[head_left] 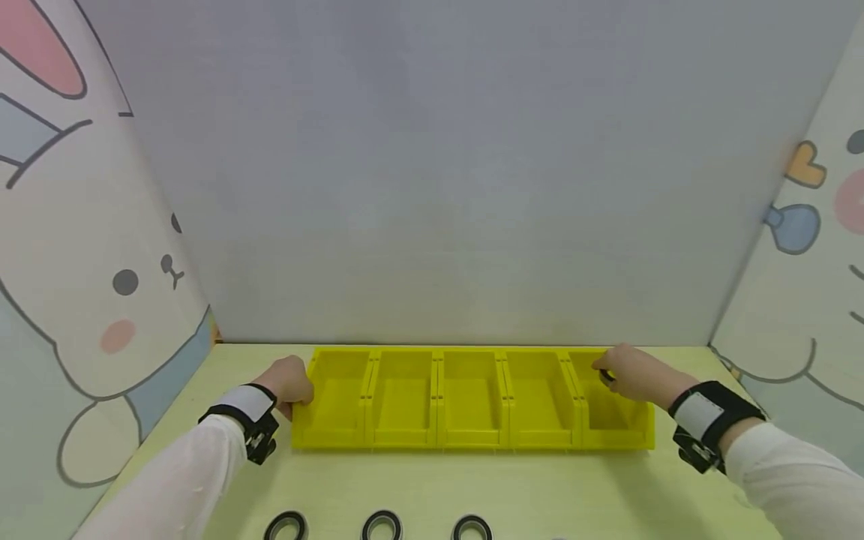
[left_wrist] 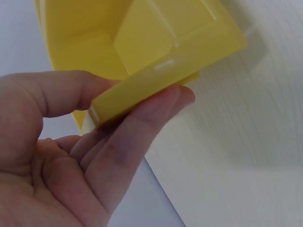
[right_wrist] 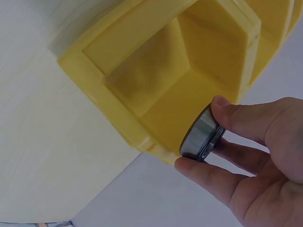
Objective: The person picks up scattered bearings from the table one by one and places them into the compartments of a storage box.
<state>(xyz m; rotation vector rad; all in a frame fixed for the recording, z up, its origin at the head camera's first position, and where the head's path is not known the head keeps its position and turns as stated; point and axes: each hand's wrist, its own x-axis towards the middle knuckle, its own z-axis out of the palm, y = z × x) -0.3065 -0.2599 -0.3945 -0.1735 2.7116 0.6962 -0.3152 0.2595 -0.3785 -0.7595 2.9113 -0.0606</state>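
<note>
A row of yellow open-front bins (head_left: 472, 439) stands on the pale table near the back wall. At its left end my left hand (head_left: 289, 381) pinches the side wall of the outermost bin (left_wrist: 156, 71), thumb inside and fingers beneath. My right hand (head_left: 637, 373) is over the rightmost bin. Between its thumb and fingers it holds a ball bearing (right_wrist: 201, 135), a steel ring with a dark face, at the bin's opening. Three more bearings lie in front of the row: left (head_left: 286, 525), middle (head_left: 381, 525) and right (head_left: 472, 527), each cut off by the frame's lower edge.
A grey back wall (head_left: 466, 172) rises behind the bins. Side panels with cartoon drawings, one at left (head_left: 81, 262) and one at right (head_left: 803, 300), flank the table (head_left: 540, 487). A sliver of something grey shows at the bottom edge, right of the bearings.
</note>
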